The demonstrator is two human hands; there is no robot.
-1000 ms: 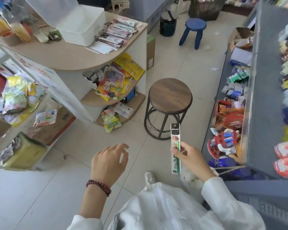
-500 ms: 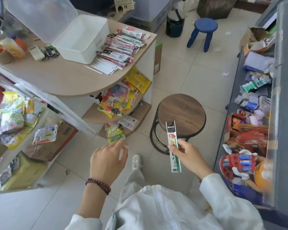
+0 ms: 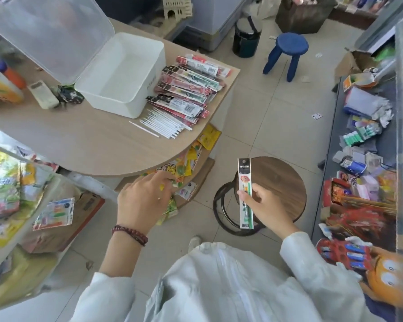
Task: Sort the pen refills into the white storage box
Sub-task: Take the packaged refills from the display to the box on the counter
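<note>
On wooden counter (image 3: 79, 140), white storage box (image 3: 113, 104)

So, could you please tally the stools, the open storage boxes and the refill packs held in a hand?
Stools: 2 (brown stool, blue stool)
White storage box: 1
Refill pack in the right hand: 1
Total: 4

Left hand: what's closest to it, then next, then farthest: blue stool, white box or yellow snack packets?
1. Yellow snack packets, lower shelf, just beyond the left hand.
2. White box, up on the counter.
3. Blue stool, far across the floor.
</note>
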